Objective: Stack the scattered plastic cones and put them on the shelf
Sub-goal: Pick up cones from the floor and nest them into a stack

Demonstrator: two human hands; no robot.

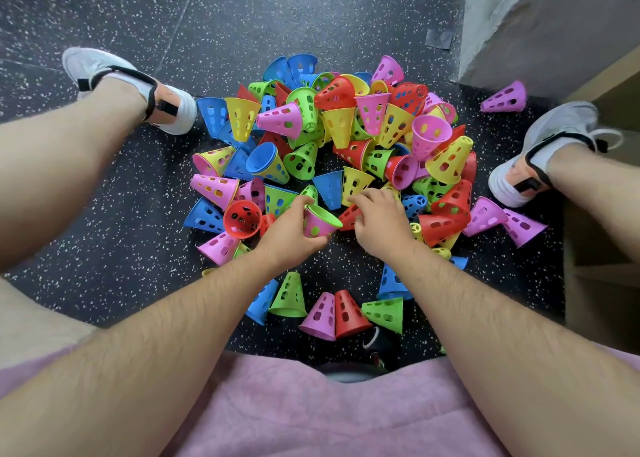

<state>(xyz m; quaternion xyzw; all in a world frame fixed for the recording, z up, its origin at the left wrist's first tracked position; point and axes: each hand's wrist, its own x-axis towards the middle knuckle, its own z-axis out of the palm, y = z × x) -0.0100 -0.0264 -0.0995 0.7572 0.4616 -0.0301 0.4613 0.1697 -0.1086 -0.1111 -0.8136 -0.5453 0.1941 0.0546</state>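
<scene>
A big heap of perforated plastic cones [339, 127] in pink, yellow, green, blue and red lies on the dark speckled floor between my legs. My left hand [289, 233] grips a small stack, a pink cone with a green one nested inside [320, 222], held on its side. My right hand [379, 222] reaches down into the heap just right of it, fingers curled over a red cone [349, 216]; whether it holds that cone I cannot tell. More cones stand near my lap [325, 313].
My two feet in white shoes [131, 86] [540, 151] flank the heap. A lone pink cone [504, 98] lies at the right by a grey wall corner [540, 30]. A wooden shelf edge [602, 248] runs along the right side.
</scene>
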